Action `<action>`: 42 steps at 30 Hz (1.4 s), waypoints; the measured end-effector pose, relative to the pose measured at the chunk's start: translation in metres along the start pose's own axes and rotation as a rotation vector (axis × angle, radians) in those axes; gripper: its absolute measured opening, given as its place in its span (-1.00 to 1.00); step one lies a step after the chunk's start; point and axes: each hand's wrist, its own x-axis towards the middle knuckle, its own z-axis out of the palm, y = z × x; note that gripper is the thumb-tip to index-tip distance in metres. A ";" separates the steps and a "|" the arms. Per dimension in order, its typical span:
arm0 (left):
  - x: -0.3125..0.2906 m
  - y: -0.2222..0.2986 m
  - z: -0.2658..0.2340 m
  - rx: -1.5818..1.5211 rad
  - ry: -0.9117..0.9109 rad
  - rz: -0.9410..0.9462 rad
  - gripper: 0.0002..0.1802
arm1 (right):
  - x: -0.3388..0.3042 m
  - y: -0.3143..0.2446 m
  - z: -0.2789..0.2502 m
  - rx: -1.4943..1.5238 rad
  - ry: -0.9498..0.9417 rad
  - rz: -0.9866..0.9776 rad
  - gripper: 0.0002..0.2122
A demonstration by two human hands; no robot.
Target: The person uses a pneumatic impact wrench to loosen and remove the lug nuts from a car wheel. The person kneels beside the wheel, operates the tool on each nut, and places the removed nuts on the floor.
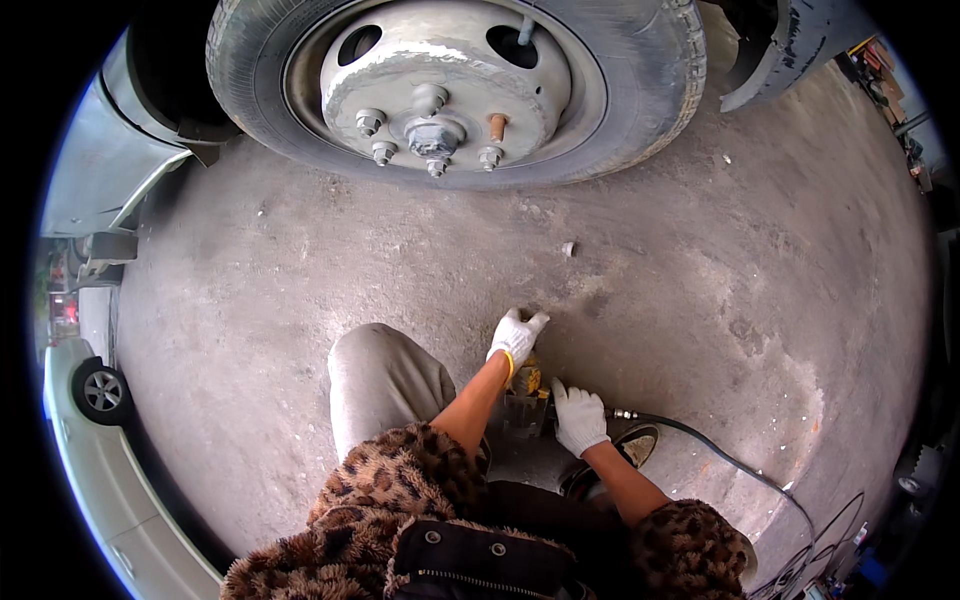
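Observation:
I crouch on a concrete floor in front of a truck wheel (450, 90) with a pale steel rim. My left hand (517, 335), in a white glove, reaches forward with its fingers spread, the tips touching the floor and nothing visible in it. My right hand (579, 416), also gloved, grips the rear of a pneumatic impact wrench (525, 400) that rests low between my knees. A black air hose (730, 462) runs from the wrench to the right. The hub carries several lug nuts (370, 122) and one bare rust-coloured stud (497, 127).
A small metal piece (568, 248) lies on the floor between me and the wheel. My bent knee (385, 375) is to the left and my shoe (635, 445) to the right. A pale car (100, 420) stands at far left. Cables and clutter lie at lower right.

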 end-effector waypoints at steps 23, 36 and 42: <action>-0.093 0.267 -0.224 -0.783 -0.630 0.237 -0.58 | 0.142 -0.109 -0.228 0.426 0.958 -0.383 -0.17; -0.095 0.293 -0.223 -0.315 -0.168 0.298 -0.64 | 0.157 -0.132 -0.221 0.289 0.880 -0.104 -0.31; -0.103 0.301 -0.221 -0.176 -0.096 0.281 -0.57 | 0.165 -0.137 -0.219 0.432 0.810 -0.141 -0.25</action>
